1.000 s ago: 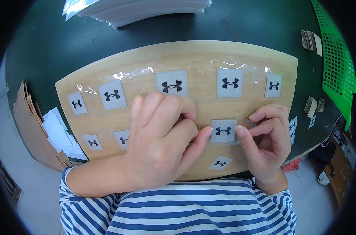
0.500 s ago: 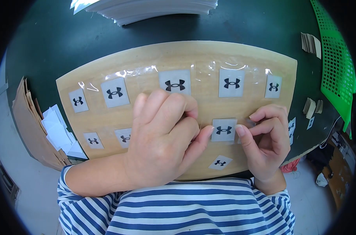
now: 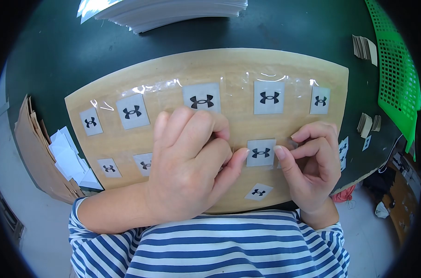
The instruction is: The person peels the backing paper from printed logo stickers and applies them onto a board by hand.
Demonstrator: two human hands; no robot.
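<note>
A small white square label with a black logo lies on the tan board, between my two hands. My left hand is closed, its thumb tip by the label's left edge. A thin clear edge shows at its pinch, apparently clear tape. My right hand is curled at the label's right side, thumb and fingers pinching a strip of clear tape that is hard to make out. Below lies a smaller tilted logo label. Other logo labels sit on the board under glossy clear film.
A stack of white sheets stands at the back of the dark green table. Brown card sheets and white paper pieces lie at left. A green perforated basket and small card stacks are at right.
The view has shifted slightly, so the board and labels appear a little further left. Both hands keep almost the same pose beside the label.
</note>
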